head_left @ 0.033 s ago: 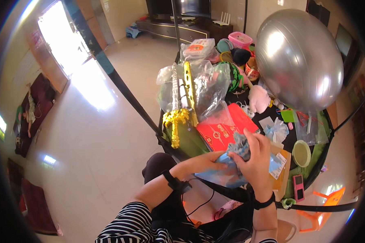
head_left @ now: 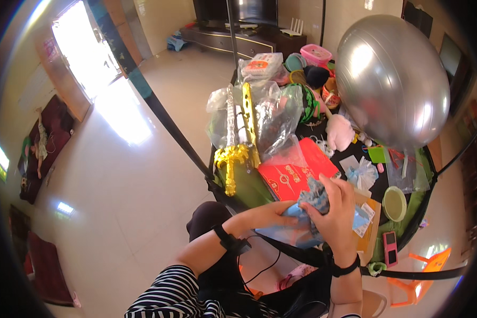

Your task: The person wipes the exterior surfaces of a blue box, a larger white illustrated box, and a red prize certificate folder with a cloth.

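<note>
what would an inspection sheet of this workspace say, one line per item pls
Surface: green-and-black surface, crowded across most of its visible area.
Job's things: crumpled blue-grey bundle, held near the front edge; exact material unclear.
Clutter: toy sword with gold hilt, flat red box, pale green bowl, large silver exercise ball.
Hands: left hand and right hand both gripping the bundle.
Cables: thin black cable looping below the left wrist.
Surroundings: white router on dark cabinet; orange chair at right.
</note>
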Action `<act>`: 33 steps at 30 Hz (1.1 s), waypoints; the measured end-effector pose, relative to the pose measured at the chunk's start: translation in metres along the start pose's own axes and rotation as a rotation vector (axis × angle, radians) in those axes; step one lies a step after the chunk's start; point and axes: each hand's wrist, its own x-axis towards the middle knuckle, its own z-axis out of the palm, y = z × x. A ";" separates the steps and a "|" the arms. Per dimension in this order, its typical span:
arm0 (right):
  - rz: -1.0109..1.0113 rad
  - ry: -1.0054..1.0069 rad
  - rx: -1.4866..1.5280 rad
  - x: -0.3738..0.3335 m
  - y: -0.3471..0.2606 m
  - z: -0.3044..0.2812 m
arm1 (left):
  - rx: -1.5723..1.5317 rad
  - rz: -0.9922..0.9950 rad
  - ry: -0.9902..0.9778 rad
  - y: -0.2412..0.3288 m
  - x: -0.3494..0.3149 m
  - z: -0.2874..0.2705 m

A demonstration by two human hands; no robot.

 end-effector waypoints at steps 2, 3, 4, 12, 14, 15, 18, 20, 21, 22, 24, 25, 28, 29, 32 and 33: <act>-0.009 0.037 0.057 -0.004 -0.002 -0.005 | 0.049 0.091 -0.077 -0.009 0.000 -0.008; -0.015 0.041 0.062 -0.005 -0.003 -0.008 | 0.090 0.175 -0.166 -0.014 0.001 -0.012; 0.055 0.100 0.159 -0.006 -0.003 -0.012 | 0.043 0.241 -0.116 -0.019 0.002 -0.014; 0.497 0.584 0.345 0.000 0.023 -0.044 | -0.369 0.401 0.050 -0.002 -0.002 -0.034; 0.593 0.658 0.432 0.000 0.041 -0.045 | -0.414 0.399 0.097 0.000 -0.005 -0.026; 0.637 0.701 0.516 0.002 0.043 -0.044 | -0.446 0.421 0.068 -0.004 -0.006 -0.027; 0.691 0.753 0.612 0.004 0.047 -0.031 | -0.309 0.263 0.088 -0.029 0.002 -0.024; 0.691 0.647 0.453 0.000 0.053 -0.029 | -0.320 0.205 0.174 -0.037 0.009 -0.015; 0.680 0.610 0.394 -0.001 0.057 -0.027 | -0.324 0.149 0.277 -0.038 0.012 -0.011; 0.698 0.595 0.495 -0.005 0.067 -0.025 | -0.332 0.176 0.265 -0.036 0.011 -0.011; 0.572 0.499 0.222 -0.009 0.076 -0.023 | -0.361 0.205 0.268 -0.033 0.007 -0.010; 0.435 0.394 -0.045 -0.008 0.078 -0.022 | -0.390 0.238 0.273 -0.032 0.006 -0.010; 0.239 0.335 -0.174 -0.009 0.064 -0.008 | -0.275 0.176 0.254 -0.036 0.011 -0.010; 0.164 0.282 -0.165 -0.011 0.056 -0.002 | -0.278 0.173 0.258 -0.035 0.011 -0.009; 0.140 0.139 -0.068 -0.012 0.023 0.015 | -0.210 0.146 0.266 -0.029 0.013 -0.002; 0.058 0.108 -0.029 -0.013 0.016 0.019 | -0.247 0.162 0.255 -0.024 0.014 0.003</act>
